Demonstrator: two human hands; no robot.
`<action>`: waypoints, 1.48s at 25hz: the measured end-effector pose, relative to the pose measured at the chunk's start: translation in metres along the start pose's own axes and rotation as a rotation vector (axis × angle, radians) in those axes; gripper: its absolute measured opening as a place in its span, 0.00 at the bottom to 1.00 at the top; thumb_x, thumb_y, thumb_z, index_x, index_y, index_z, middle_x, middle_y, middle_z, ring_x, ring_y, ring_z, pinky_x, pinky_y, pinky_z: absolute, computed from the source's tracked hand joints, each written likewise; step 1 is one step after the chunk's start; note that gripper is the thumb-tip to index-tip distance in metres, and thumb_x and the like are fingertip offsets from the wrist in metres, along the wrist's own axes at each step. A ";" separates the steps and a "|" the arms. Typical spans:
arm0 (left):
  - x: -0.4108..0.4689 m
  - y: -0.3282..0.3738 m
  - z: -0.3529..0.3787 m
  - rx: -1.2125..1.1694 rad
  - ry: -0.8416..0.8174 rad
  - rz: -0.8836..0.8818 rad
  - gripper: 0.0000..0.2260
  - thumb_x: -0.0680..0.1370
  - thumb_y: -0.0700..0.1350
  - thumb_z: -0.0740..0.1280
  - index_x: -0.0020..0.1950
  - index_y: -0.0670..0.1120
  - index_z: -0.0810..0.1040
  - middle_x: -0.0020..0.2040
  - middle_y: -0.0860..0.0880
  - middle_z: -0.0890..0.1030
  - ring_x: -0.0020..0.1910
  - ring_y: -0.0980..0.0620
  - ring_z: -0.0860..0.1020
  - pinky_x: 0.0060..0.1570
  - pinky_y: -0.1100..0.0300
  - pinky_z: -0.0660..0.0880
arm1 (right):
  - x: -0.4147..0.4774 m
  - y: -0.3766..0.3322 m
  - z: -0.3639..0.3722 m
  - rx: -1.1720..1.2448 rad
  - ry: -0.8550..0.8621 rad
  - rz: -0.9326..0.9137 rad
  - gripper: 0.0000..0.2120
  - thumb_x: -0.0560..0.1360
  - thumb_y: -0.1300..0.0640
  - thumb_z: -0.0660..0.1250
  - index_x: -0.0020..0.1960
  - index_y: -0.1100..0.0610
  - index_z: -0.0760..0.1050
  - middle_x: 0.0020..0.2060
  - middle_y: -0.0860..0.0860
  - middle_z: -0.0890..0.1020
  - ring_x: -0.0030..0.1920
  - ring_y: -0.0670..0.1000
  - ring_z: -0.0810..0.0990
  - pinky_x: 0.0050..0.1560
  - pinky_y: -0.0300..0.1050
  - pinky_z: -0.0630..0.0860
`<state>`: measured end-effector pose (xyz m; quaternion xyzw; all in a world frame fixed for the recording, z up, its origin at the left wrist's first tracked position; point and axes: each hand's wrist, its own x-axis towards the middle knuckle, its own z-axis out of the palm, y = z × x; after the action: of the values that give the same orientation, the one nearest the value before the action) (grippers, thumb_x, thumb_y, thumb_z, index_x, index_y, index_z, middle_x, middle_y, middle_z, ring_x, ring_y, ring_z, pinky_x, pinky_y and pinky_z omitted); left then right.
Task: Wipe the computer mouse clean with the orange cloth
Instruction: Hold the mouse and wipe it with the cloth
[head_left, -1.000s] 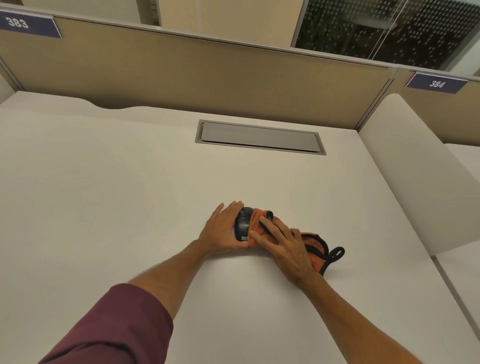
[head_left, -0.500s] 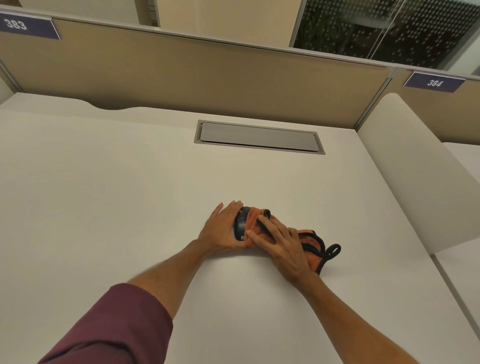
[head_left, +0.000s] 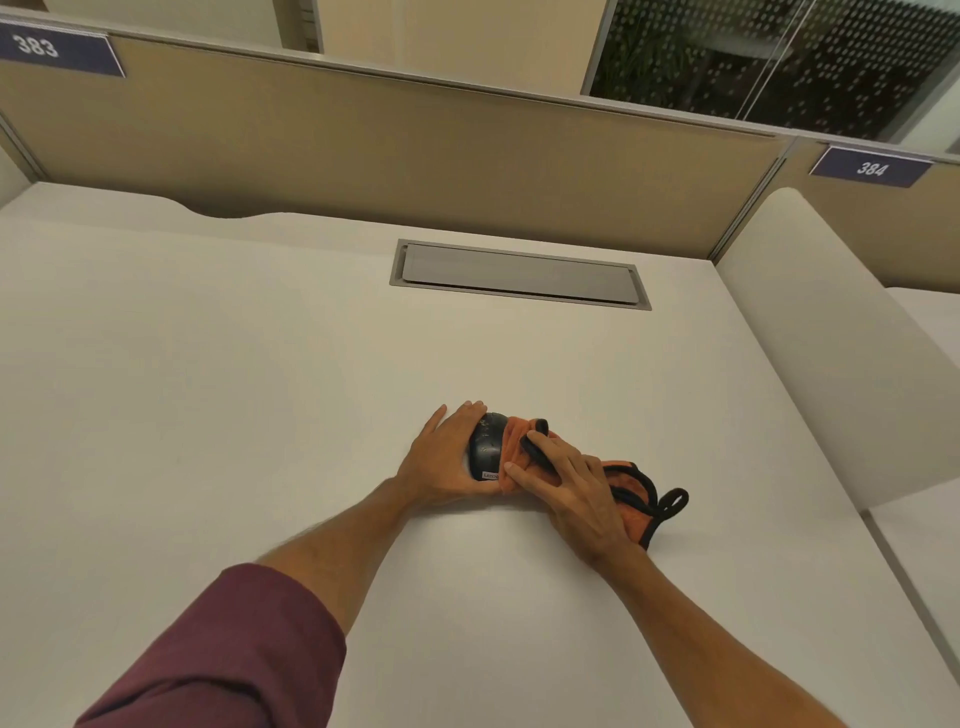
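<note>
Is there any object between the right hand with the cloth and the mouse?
Nothing visible does. The right hand already presses the orange cloth directly onto the computer mouse, which the left hand steadies on the desk.

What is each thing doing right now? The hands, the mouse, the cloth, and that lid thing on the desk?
left hand: cupped around the mouse, holding it steady on the desk.
right hand: pressing the cloth onto the mouse.
mouse: on the desk, half covered by cloth.
orange cloth: bunched, its black loop trailing on the desk.
desk hatch: closed.
</note>
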<state>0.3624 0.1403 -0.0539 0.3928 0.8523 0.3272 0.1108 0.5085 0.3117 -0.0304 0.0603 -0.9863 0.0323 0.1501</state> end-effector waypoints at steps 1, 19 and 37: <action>0.000 0.000 0.000 0.006 0.000 0.000 0.49 0.64 0.74 0.65 0.77 0.48 0.57 0.76 0.52 0.65 0.77 0.54 0.57 0.77 0.53 0.46 | 0.001 0.003 0.000 0.007 0.006 0.031 0.32 0.64 0.65 0.76 0.64 0.46 0.74 0.69 0.57 0.69 0.66 0.61 0.72 0.56 0.55 0.74; 0.001 0.000 -0.002 0.043 -0.034 -0.013 0.51 0.64 0.73 0.69 0.78 0.49 0.56 0.77 0.52 0.62 0.77 0.56 0.55 0.77 0.55 0.44 | 0.066 -0.012 -0.016 0.333 -0.038 0.391 0.09 0.76 0.47 0.61 0.54 0.43 0.76 0.54 0.42 0.79 0.57 0.47 0.74 0.60 0.52 0.70; 0.002 -0.001 -0.001 0.046 -0.029 -0.025 0.51 0.63 0.75 0.67 0.78 0.50 0.56 0.77 0.54 0.62 0.77 0.56 0.55 0.78 0.53 0.46 | 0.106 0.004 -0.013 0.066 -0.192 0.349 0.15 0.78 0.56 0.61 0.64 0.50 0.73 0.67 0.55 0.68 0.65 0.57 0.66 0.63 0.53 0.66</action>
<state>0.3596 0.1410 -0.0538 0.3893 0.8628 0.3003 0.1181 0.4109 0.3048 0.0137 -0.1038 -0.9900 0.0840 0.0456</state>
